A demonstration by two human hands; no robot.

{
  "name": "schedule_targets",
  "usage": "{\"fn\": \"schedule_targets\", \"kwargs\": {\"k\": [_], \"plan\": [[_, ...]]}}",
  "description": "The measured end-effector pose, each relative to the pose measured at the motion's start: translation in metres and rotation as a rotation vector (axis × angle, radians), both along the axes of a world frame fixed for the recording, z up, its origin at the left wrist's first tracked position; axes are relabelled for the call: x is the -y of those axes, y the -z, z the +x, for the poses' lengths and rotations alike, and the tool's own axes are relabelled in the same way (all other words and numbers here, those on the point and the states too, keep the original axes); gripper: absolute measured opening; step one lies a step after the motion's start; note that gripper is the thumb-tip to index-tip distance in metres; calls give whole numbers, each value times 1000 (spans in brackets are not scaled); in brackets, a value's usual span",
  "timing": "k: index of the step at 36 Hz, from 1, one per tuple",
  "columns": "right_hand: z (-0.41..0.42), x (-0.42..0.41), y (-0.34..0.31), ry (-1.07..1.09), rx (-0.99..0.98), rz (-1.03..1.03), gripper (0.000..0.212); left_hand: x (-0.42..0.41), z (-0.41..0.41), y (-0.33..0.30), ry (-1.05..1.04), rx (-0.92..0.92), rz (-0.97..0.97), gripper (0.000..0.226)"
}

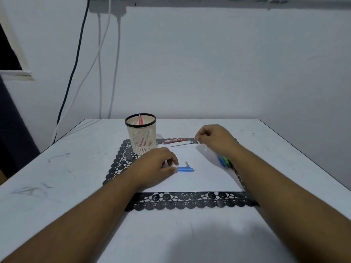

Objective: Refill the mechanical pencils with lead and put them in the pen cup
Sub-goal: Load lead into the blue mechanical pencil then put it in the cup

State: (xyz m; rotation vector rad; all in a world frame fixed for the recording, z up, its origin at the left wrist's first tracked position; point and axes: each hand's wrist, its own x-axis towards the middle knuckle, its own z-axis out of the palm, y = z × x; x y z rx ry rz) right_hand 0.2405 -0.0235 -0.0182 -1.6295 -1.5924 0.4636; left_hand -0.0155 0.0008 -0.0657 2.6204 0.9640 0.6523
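The left hand (158, 167) is pinching one end of a blue plastic mechanical pencil (185, 169) between thumb and curled fingers, and the pencil is lying flat on a white sheet of paper (199, 179), its free end pointing toward the person's right. A small pale loose piece (187, 163) is sitting on the sheet just beyond the pencil. The right hand (214, 138) is hovering above the sheet's far right corner with fingers curled, pinching something small and pale at its fingertips that is too blurred to identify.

Beneath the right wrist, a cluster of blue and green pencils (224, 161) is lying at the sheet's right edge, partly hidden by the forearm. The cream perforated plastic pen cup with a black rim (141, 136) is standing upright at the far left corner of a black lace-patterned placemat (188, 201), just beyond the left hand, and a red pencil (140, 120) is leaning inside it. A red lead case (173, 140) is lying on the mat's far edge between the cup and the right hand; its printing is too small to read.

Both forearms are reaching in from the bottom corners across the scuffed white table (57, 177), the left wrist resting low on the mat, the right one raised.
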Motion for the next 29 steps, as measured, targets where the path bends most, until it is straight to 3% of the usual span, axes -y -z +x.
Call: {"fn": "schedule_targets", "kwargs": {"k": [7,11,13,17,20,24,29], "plan": [[-4,-41,1,18,284,-90,8,1,0,-2,-5,11,-16,4],[-16,-57,7,-54,592,-138,26,4,6,-3,-34,-6,-12,3],[-21,-64,12,-35,656,-170,34,6,8,-4,-46,-12,-11,2],[-25,-75,11,5,689,-151,24,7,9,-5,-42,-22,-8,5],[-26,-85,2,20,597,-112,17,4,8,-6,-33,-7,-25,10],[-31,-93,-2,-78,603,-160,35,1,6,-5,-37,28,-43,15],[-41,-97,3,-107,668,-226,32,-1,4,-2,-30,34,-45,18]]}}
